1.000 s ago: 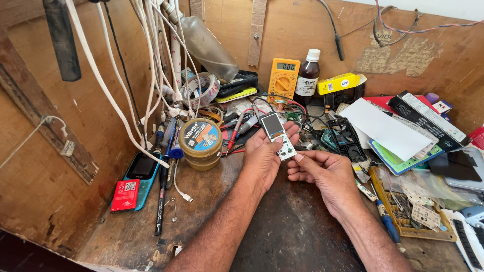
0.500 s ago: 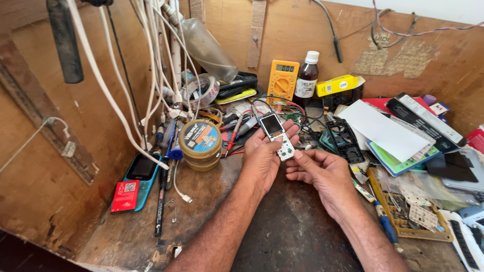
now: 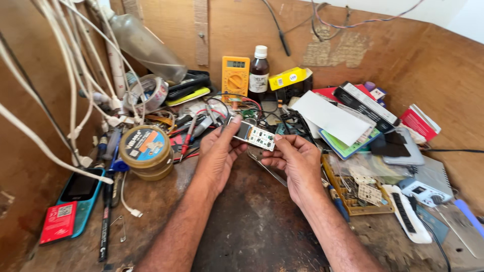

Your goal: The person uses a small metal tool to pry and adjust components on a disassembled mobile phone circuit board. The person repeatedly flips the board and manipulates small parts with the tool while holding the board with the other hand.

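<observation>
Brown bottle stands capped — hands grip phone.

A yellow meter with a small grey screen stands at the back wall. Beside it stands a brown bottle with a white label. A yellow box lies next to the bottle. A round tin has an orange and blue label. A blue phone with a dark screen lies on the left, touching a flat red pack.

Bare worktop near; tins, cables, probably crowd beyond.
</observation>
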